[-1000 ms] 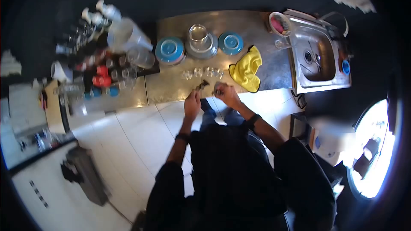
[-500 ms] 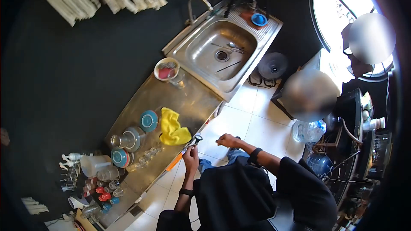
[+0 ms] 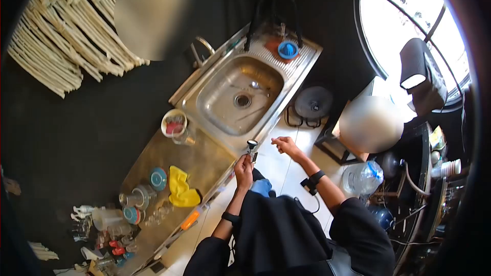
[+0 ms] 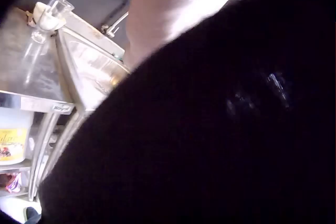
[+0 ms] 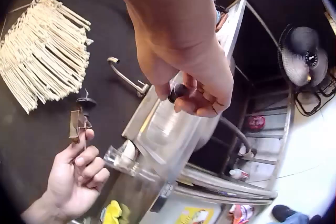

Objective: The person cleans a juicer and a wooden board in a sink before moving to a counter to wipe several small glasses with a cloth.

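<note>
Fingers of my left hand [image 5: 73, 179] pinch a small metal tool [image 5: 79, 119] upright at the near sink [image 3: 238, 99] edge; right hand [image 5: 194, 85] fingers curl round a dark knob [image 5: 177, 92]. Keep both grips firm, tool steady over the basin, faucet [image 5: 126, 77] beyond.

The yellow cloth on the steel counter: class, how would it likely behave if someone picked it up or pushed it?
The yellow cloth lies crumpled in soft folds, so it would probably sag limply when lifted. It looks thin, so likely light. Pushed along the smooth steel counter, it would probably bunch or slide, not roll.
</note>
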{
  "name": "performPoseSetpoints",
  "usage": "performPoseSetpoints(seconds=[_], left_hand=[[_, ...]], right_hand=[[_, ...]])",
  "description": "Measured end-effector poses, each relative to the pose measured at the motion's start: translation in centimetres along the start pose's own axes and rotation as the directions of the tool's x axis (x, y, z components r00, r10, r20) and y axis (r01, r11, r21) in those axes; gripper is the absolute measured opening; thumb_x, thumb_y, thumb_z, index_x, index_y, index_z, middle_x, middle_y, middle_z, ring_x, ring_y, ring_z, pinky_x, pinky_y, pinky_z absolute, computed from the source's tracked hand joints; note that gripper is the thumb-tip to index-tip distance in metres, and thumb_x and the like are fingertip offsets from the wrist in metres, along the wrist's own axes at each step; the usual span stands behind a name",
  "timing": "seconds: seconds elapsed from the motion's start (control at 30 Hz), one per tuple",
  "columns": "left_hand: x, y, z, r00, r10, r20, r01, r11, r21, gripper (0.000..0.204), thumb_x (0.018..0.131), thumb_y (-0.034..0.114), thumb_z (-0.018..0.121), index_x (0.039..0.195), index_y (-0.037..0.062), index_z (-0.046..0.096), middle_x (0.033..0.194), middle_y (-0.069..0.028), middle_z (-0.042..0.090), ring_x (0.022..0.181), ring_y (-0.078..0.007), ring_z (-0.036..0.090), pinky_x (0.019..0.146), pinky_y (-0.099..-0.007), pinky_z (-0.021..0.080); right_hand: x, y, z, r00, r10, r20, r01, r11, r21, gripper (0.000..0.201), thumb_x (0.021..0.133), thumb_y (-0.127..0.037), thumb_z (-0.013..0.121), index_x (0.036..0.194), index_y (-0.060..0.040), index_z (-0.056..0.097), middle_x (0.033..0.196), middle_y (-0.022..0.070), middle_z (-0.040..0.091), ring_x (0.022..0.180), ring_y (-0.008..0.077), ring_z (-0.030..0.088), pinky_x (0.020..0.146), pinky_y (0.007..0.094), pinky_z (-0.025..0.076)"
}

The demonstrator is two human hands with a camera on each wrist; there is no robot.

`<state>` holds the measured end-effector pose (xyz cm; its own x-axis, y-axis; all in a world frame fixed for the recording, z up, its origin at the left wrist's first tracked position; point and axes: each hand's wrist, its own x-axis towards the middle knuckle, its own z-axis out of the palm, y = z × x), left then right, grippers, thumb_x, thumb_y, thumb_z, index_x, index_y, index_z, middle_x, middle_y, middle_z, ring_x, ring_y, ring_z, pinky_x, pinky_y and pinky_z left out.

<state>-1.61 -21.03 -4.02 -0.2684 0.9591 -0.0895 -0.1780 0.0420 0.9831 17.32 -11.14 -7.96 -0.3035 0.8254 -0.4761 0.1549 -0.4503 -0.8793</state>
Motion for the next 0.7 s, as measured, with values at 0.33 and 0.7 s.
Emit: performPoseSetpoints(seconds=[0.33, 0.7], left_hand=[[14.1, 2.0, 10.8, 0.983, 0.061, 0.176, -0.071, 0.996, 0.052, 0.029, 0.097, 0.018, 0.044, 0.070, 0.0088, 0.046, 0.056, 0.0053, 0.036, 0.049, -0.0031, 0.031, 0.045, -0.0216, 0.024], [23.6, 1.4, 16.5, 0.999, 0.008, -0.031, -0.015, 0.975, -0.223, 0.019, 0.098, 0.018, 0.042, 0.084, 0.0067, 0.048, 0.066, 0.0044, 0.043, 0.055, -0.0033, 0.037, 0.048, -0.0198, 0.029]], right_hand=[[5.6, -11.3, -4.7, 0.941, -0.232, -0.247, 0.296, 0.916, 0.270, 0.020, 0.096, -0.021, 0.044, 0.087, -0.0038, 0.049, 0.060, -0.0020, 0.043, 0.053, 0.0100, 0.041, 0.052, 0.0239, 0.035], [13.4, -16.7, -5.8, 0.959, -0.246, -0.142, 0.261, 0.960, 0.098, 0.044, 0.091, -0.043, 0.052, 0.083, -0.0008, 0.058, 0.061, 0.0003, 0.050, 0.056, 0.0100, 0.049, 0.051, 0.0245, 0.038]])
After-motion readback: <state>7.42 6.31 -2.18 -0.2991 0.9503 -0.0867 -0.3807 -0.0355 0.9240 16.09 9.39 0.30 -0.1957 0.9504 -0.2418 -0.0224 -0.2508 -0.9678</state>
